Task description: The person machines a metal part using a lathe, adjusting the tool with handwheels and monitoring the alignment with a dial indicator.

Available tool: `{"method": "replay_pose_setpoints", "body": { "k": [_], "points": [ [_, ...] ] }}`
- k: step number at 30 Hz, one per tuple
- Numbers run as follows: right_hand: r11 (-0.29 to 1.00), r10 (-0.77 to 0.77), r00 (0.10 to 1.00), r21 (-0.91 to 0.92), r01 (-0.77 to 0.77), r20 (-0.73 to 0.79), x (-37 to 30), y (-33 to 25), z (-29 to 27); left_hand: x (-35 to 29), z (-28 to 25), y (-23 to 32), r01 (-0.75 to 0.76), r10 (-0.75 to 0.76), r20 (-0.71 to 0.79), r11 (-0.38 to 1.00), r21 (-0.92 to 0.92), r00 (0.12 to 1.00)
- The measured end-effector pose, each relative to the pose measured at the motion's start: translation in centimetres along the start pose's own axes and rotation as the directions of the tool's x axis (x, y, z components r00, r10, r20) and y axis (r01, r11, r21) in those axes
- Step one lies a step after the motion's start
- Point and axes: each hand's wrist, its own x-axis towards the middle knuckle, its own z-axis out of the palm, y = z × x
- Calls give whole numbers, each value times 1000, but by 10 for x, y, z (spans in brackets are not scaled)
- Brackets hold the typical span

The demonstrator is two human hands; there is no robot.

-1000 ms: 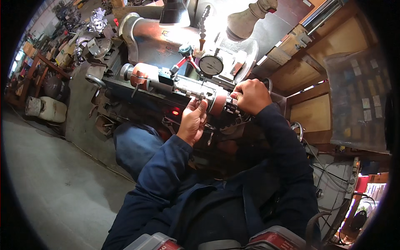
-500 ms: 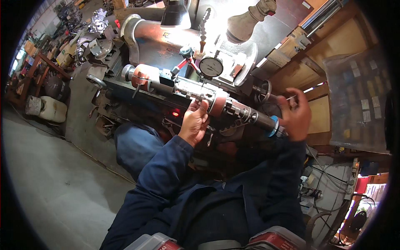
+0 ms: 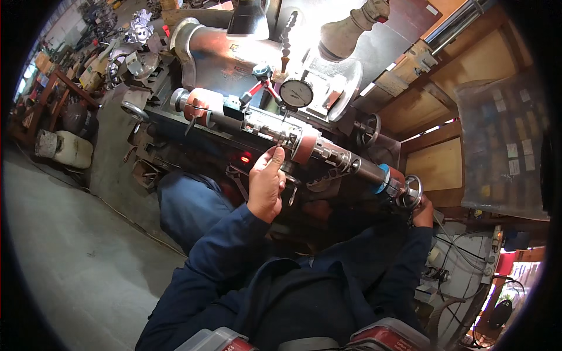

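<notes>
A bright stepped metal shaft [image 3: 266, 130] is mounted along the machine, between two reddish-brown fittings. The round white face of a dial gauge [image 3: 296, 93] stands over it, its stem reaching down toward the shaft. My left hand [image 3: 267, 184] is just in front of the shaft, thumb and forefinger pressed together at its near side; what lies between the fingertips is too small to make out. At the machine's right end, my right hand [image 3: 422, 213] is closed at the rim of a handwheel [image 3: 414, 192], its fingers partly hidden.
Lamps [image 3: 249, 22] hang over the machine. Another handwheel [image 3: 369, 128] sits behind the shaft, and one more [image 3: 135, 111] at the left end. A plastic-covered panel [image 3: 506, 143] is at the right. Metal parts crowd the back left, beside a dirty white jug [image 3: 73, 151].
My right hand has dropped from beside the machine's right end to the handwheel there, which it no longer blocks from view. My left hand has moved slightly down from the shaft, fingers still pinched.
</notes>
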Motion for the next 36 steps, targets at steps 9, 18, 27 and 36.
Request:
{"method": "replay_pose_setpoints", "body": {
  "k": [9, 18, 27, 36],
  "points": [
    [1000, 24, 997, -1, -24, 67, -14, 34, 1, 4, 1, -3, -65, 57, -154, 997, -51, 986],
    [987, 99, 991, 117, -109, 93, -32, 26, -21, 7, -1, -5, -43, 32, -190, 998, -52, 981],
    [918, 77, 997, 388, -81, 24, -14, 22, -32, 13, 2, -6, -48, 44, -71, 997, -56, 996],
    [954, 132, 978, 289, -80, -163, 27, 0, -16, 15, 0, -15, -557, 588, -142, 804, 207, 796]
  ]
}}
